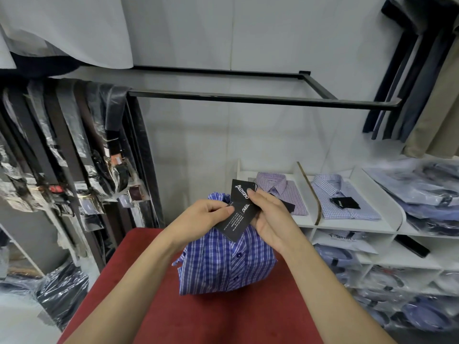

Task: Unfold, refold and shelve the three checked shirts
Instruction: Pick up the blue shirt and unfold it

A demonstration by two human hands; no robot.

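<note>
Head view shows the folded blue checked shirt (pixel 224 264) on the red table (pixel 223 316), both the left hand (pixel 203 214) and right hand (pixel 270 214) pinching its black tags (pixel 237 214); tucking them, then shelving, likely follows

Three checked shirts: blue (pixel 223 264), pink (pixel 280 192), lilac (pixel 340 197); two hands (pixel 206 214) (pixel 270 214).

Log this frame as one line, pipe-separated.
stage: tag handling | left hand: pinches black tags | right hand: pinches same tags | blue checked shirt: folded on red table | shelved: pink checked shirt, lilac checked shirt
</note>
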